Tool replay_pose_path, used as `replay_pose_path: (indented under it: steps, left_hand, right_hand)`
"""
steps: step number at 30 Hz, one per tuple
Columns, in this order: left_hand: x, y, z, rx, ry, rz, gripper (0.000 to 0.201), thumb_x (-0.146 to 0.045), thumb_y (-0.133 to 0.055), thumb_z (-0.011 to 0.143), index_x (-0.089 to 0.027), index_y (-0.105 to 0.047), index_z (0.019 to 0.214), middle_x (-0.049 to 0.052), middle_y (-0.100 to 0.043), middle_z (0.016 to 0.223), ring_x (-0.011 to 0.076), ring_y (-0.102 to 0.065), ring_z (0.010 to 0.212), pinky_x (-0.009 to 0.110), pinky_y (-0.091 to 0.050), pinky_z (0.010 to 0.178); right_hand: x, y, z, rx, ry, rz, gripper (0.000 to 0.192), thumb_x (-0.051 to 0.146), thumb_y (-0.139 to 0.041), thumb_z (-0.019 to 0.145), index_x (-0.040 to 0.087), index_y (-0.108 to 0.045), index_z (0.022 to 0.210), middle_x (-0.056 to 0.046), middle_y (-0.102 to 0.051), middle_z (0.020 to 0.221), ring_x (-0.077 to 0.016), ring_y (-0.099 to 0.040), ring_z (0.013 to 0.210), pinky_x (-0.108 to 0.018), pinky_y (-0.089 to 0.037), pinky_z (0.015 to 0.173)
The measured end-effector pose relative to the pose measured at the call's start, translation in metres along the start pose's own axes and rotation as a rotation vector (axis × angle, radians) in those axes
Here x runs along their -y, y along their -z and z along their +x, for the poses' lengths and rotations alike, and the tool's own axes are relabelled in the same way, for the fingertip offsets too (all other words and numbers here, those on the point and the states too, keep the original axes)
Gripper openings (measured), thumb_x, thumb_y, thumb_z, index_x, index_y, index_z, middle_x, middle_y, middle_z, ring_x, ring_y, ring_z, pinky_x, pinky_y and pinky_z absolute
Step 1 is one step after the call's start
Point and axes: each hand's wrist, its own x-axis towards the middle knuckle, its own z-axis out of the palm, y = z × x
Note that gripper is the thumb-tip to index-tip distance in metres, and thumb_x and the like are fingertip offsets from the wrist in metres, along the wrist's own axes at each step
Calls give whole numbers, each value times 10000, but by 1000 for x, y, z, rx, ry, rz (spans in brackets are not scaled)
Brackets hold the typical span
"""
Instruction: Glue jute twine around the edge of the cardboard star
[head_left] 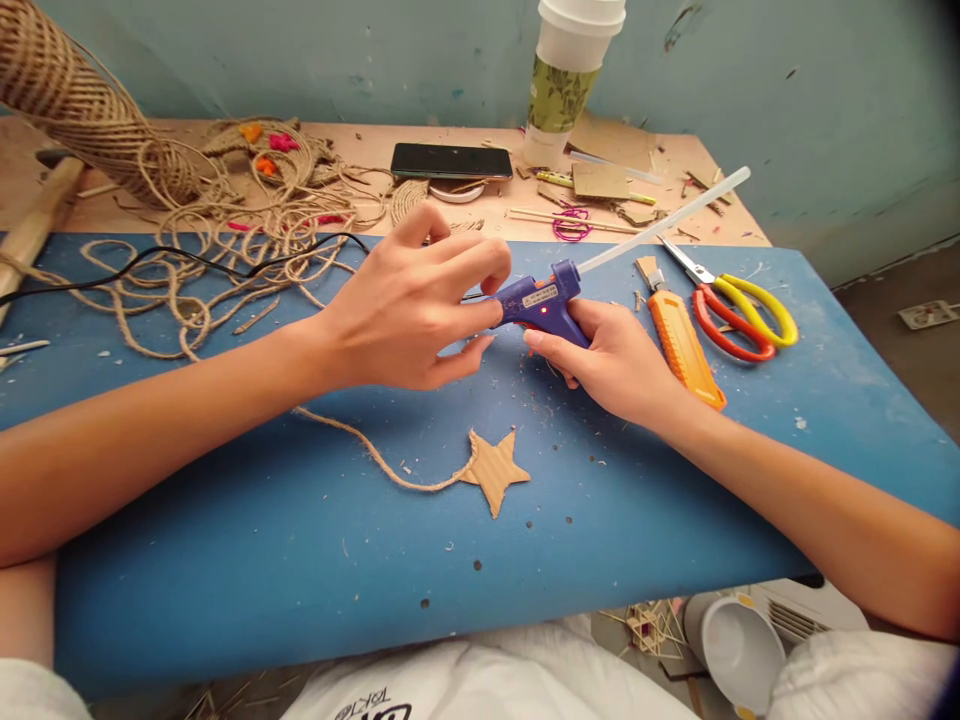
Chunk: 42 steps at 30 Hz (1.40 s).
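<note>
My right hand (619,360) is wrapped round the handle of a blue glue gun (536,300), whose small red light is lit. A long translucent glue stick (667,220) juts from its back end. My left hand (420,300) hovers at the gun's front end, fingers bent and apart; it covers the nozzle, and whether a fingertip touches the gun I cannot tell. Below both hands a cardboard star (496,472) lies flat on the blue mat (300,560). A strand of twine (390,475) runs from the star's left side toward my left forearm.
Loose twine (225,270) and a large twine spool (82,110) fill the left, with a black cord crossing. Orange utility knife (686,345) and scissors (742,310) lie right. At the back are a phone (451,160) and a lidded cup (562,95).
</note>
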Motion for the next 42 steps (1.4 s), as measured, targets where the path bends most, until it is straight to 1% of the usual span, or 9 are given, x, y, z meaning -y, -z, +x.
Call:
replay_pose_path:
  steps: [6,9,14,19,24,27,32,37,42]
  left_hand:
    - [0,1,-1,10,79,-11,216,-312,-539,1076,-229,-650,1242,103,-697,1201,234,-689,964,584,-539,952]
    - [1,1,-1,41,36,-41,201,-310,-541,1083,-222,-657,1223,100,-690,1189,226,-666,952,577,-523,960]
    - [2,2,1,-49,-34,-6,117,-282,-611,1031,-189,-663,1079,111,-697,1144,205,-633,866,514,-516,879]
    - [1,3,2,-101,49,-6,196,-273,-600,1027,-200,-661,1199,77,-709,1102,179,-599,788,498,-536,865]
    - [4,-2,1,-71,-112,16,137,-274,-565,1044,-195,-663,989,54,-682,991,158,-566,727,465,-551,785]
    - [4,-2,0,-28,-63,21,224,-287,-534,1060,-205,-608,864,48,-679,1009,156,-614,761,490,-569,844]
    - [3,0,1,12,122,-117,207,-359,-537,1057,-270,-682,938,23,-703,1023,182,-673,803,558,-590,888]
    - [4,0,1,47,34,-67,223,-332,-536,1063,-219,-708,977,45,-693,1026,145,-597,756,522,-576,883]
    - [10,2,-2,-15,-41,-19,270,-311,-564,1072,-192,-589,831,52,-687,1020,150,-560,769,502,-522,870]
  right_hand:
    - [-1,0,0,-3,-5,2,470,638,-736,952,184,-640,876,-5,-569,685,-141,-477,645,-304,-300,590]
    - [-1,0,0,-5,-12,3,473,642,-737,950,187,-638,870,-7,-571,688,-140,-478,640,-304,-299,585]
    - [-1,0,0,-5,-5,5,469,634,-745,947,186,-637,857,-4,-568,681,-139,-483,641,-302,-307,590]
    - [-1,1,0,2,-7,14,451,620,-740,952,182,-654,884,-4,-574,684,-139,-482,639,-304,-313,589]
    - [0,0,0,-6,-14,1,491,659,-743,944,187,-633,861,-4,-567,669,-140,-478,636,-306,-300,580]
    - [0,0,0,-1,-16,14,500,665,-747,941,186,-631,855,-1,-567,662,-137,-480,625,-306,-314,573]
    - [0,0,0,1,-21,29,475,641,-751,943,184,-645,871,1,-582,666,-131,-492,607,-304,-335,559]
    - [0,0,0,-3,-26,31,455,619,-747,950,185,-639,865,6,-578,659,-127,-492,595,-305,-330,551]
    - [1,1,-1,2,-25,46,426,588,-741,957,184,-646,862,10,-582,648,-124,-497,578,-307,-343,543]
